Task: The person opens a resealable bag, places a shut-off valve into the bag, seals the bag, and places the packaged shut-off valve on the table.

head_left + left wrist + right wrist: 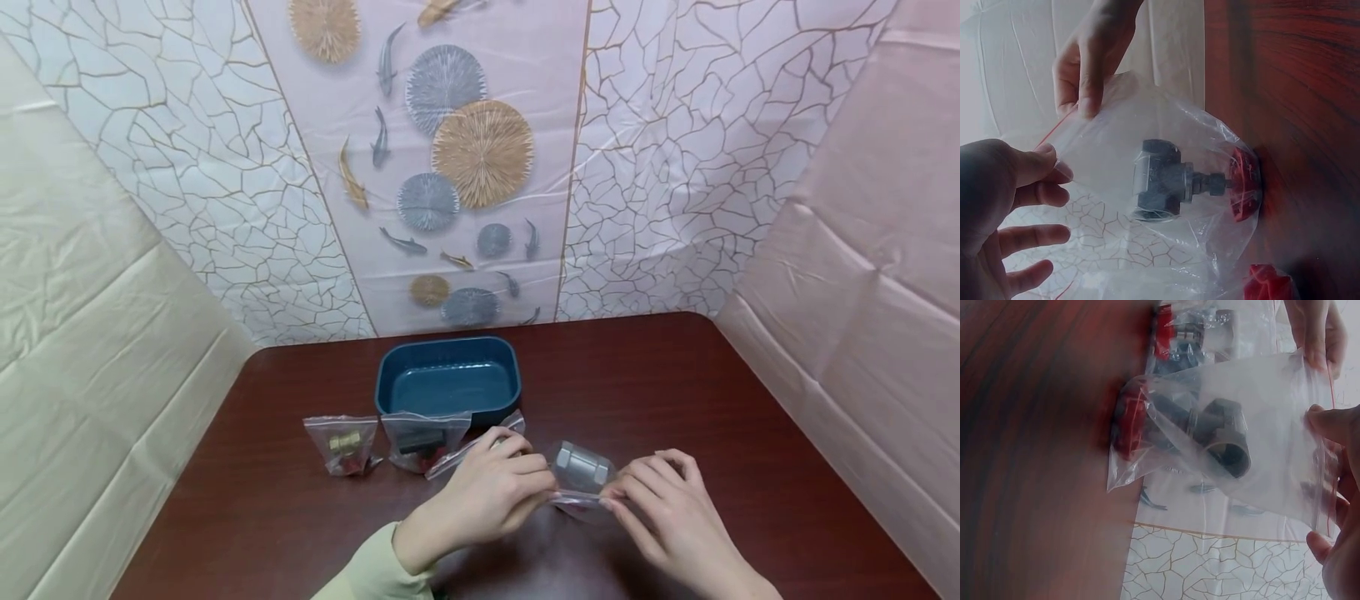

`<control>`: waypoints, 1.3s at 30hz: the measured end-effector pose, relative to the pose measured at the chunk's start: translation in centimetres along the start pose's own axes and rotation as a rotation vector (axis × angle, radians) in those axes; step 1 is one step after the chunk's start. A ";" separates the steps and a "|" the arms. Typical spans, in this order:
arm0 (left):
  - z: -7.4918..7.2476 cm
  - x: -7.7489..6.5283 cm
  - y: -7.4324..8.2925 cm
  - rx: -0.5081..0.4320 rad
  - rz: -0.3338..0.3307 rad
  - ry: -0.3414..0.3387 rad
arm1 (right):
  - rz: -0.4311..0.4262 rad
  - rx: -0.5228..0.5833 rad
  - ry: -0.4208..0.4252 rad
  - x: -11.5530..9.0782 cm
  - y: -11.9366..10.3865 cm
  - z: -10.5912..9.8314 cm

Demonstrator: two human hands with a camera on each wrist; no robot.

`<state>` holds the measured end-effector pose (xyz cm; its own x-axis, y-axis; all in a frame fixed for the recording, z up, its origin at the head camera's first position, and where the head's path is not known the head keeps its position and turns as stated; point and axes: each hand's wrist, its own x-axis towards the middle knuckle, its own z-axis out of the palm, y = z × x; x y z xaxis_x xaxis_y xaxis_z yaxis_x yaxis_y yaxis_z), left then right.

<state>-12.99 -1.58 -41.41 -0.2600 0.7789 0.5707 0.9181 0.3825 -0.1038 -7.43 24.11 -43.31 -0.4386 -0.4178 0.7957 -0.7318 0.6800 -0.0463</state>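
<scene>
A clear zip bag [1100, 144] holds a grey metal valve [581, 467] with a red handwheel [1244, 184]. The wheel end is down at the table, and the pipe body lies above it. My left hand [502, 483] pinches one side of the bag's mouth between thumb and forefinger; in the left wrist view its other fingers are spread apart. At the opposite side of the mouth, my right hand [667, 512] pinches the edge with its thumb and fingers. A red line runs along the bag's top edge. Whether the seal is fully closed cannot be told.
Behind the hands stands a blue tray [381, 383]. Left of it in front are a bag with a brass fitting [345, 442] and a bag with a black-bodied valve [422, 440]. Another bag [453, 462] is partly hidden by the left hand. Fabric walls surround the brown table [255, 483].
</scene>
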 end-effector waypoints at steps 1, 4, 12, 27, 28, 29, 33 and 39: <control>0.0 0.0 0.0 0.009 0.003 0.004 | 0.000 -0.001 -0.001 -0.1 0.1 0.0; 0.0 0.0 -0.1 0.026 0.017 0.018 | 0.000 -0.007 -0.004 -0.2 0.2 -0.2; -0.3 0.0 -0.4 0.016 0.015 0.020 | 0.018 -0.016 0.004 -0.6 0.6 -0.7; -0.6 0.1 -0.9 0.001 0.010 0.043 | 0.049 -0.020 0.000 -2.2 2.0 -1.6; -0.6 0.1 -0.9 -0.007 0.009 0.043 | 0.054 -0.019 0.000 -2.3 2.1 -1.7; -0.6 0.2 -0.9 -0.018 0.007 0.041 | 0.059 -0.017 -0.001 -2.4 2.2 -1.8; -0.5 0.4 -0.9 -0.050 -0.003 0.035 | 0.075 -0.019 -0.006 -2.6 2.5 -2.2; -0.5 0.3 -0.9 -0.022 0.011 0.032 | 0.073 -0.038 -0.011 -2.6 2.6 -2.4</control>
<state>-13.75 -1.98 -40.73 -0.2404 0.7668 0.5951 0.9274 0.3625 -0.0925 -6.91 28.37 -44.08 -0.4956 -0.3728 0.7845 -0.6773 0.7313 -0.0804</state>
